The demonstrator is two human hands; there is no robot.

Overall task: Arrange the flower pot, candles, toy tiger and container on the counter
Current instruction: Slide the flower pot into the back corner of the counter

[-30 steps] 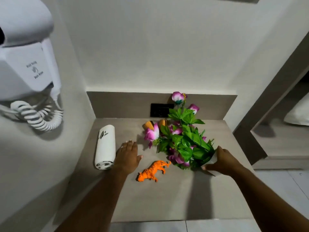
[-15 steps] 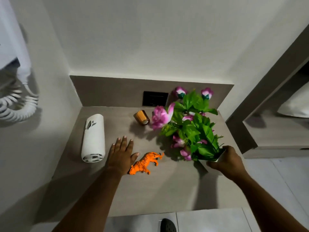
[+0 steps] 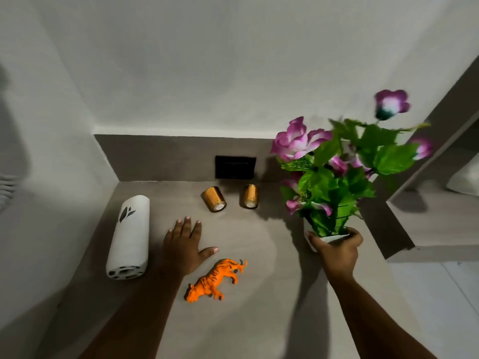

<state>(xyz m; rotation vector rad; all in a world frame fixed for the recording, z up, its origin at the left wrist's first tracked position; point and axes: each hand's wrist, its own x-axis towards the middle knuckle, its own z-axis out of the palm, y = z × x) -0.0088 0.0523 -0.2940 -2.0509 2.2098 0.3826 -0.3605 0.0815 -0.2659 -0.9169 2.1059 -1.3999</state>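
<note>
At the far left we see the container lying on its side on the counter, its perforated end toward us, so it is not yet stood up. Just right of it our left hand lies flat on the counter, fingers spread and thumb out, holding nothing. Below the thumb the tiger lies tipped on its side, near the hand but apart from it. Further back, in front of the black wall plate, both candles lie on their sides, close together but not touching. On the right our right hand is wrapped around the white pot, which looks raised and nearly upright, its flowers blurred. We judge the task barely begun: the pot is in hand but not set down, and the other four pieces are untouched and toppled
</note>
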